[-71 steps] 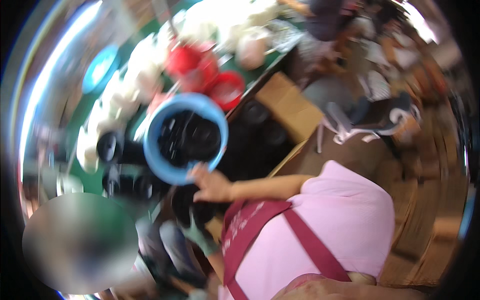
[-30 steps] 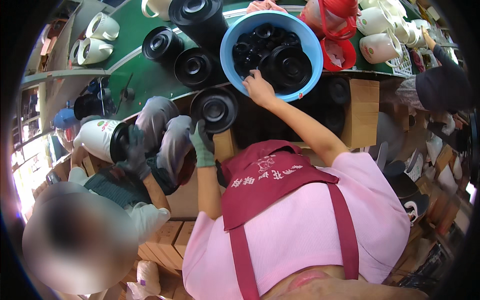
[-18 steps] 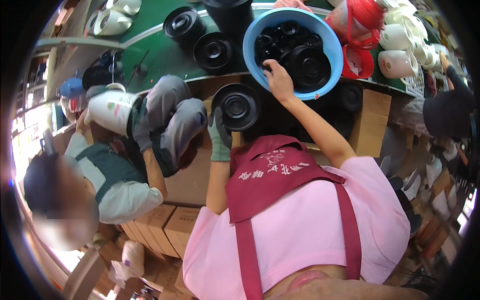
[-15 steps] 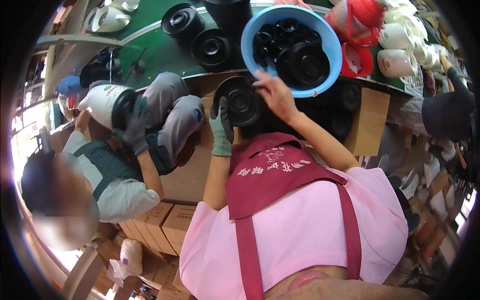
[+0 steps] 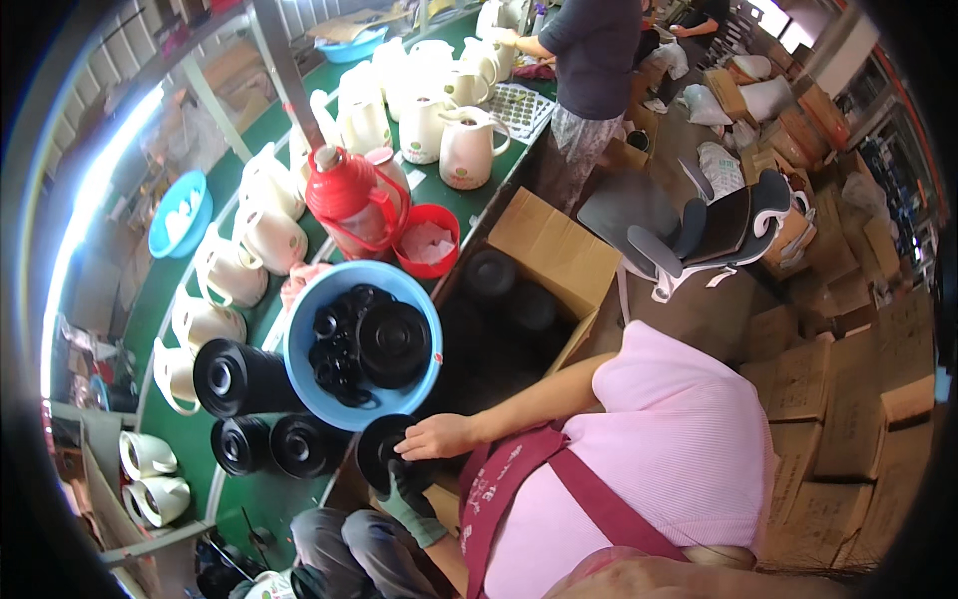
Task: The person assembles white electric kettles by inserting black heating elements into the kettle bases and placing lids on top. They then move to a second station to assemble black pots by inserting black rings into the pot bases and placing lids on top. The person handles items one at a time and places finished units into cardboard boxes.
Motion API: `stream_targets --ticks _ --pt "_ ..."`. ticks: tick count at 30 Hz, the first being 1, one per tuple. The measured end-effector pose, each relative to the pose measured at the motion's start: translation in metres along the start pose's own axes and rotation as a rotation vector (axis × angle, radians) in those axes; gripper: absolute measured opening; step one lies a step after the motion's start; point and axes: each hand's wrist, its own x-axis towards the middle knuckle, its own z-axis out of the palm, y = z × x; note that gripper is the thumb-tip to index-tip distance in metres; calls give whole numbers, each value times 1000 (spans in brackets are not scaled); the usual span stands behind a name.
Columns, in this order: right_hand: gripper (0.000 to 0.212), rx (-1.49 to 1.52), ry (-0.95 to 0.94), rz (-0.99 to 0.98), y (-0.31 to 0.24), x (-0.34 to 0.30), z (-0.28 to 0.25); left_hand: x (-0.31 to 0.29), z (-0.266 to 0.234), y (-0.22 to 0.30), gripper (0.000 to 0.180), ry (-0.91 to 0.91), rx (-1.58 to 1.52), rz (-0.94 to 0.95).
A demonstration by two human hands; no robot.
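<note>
My left hand (image 5: 407, 499), in a grey-green glove, grips a black cylinder (image 5: 374, 454) from below and its near side. The cylinder's round end faces up and is partly covered by my hands. My bare right hand (image 5: 439, 437) is closed at the cylinder's right edge, fingertips against it. Whether anything small sits under those fingertips cannot be made out. Just beyond stands a light-blue basin (image 5: 291, 344). It holds several glossy black rings (image 5: 331, 349) and a larger black round piece (image 5: 394, 344).
Several black cylinders (image 5: 239, 377) stand left of the basin on the green table (image 5: 235, 499). Beyond are a red thermos flask (image 5: 344, 190), a red bowl (image 5: 429, 215) and white jugs (image 5: 469, 150). An open carton (image 5: 559, 235) holds dark round parts. A co-worker's knees (image 5: 349, 544) are close by.
The view has swung to the right, bringing in the jugs, chair and cartons. My right hand has come from beside the basin onto the cylinder. My left hand still holds it.
</note>
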Motion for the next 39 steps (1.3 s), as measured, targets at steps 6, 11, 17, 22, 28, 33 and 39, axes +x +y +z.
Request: stream_targets --ticks 6,11,17,22,28,33,39 --pt "20 359 101 284 -13 14 -21 3 7 -2 47 -32 21 47" --pt "36 188 194 665 -25 27 -23 3 10 -1 48 -46 29 126" --pt "30 252 64 431 -9 15 -27 6 1 -3 49 -27 131 257" --pt "13 160 161 551 -5 11 -26 -11 14 3 50 -94 -18 109" --pt "13 422 42 678 4 -4 -12 -21 22 3 51 -113 -82 -32" --pt "18 661 -16 575 8 6 12 -25 4 3 51 57 69 32" --pt "38 448 155 668 -8 25 8 -18 3 22 58 58 -12 119"
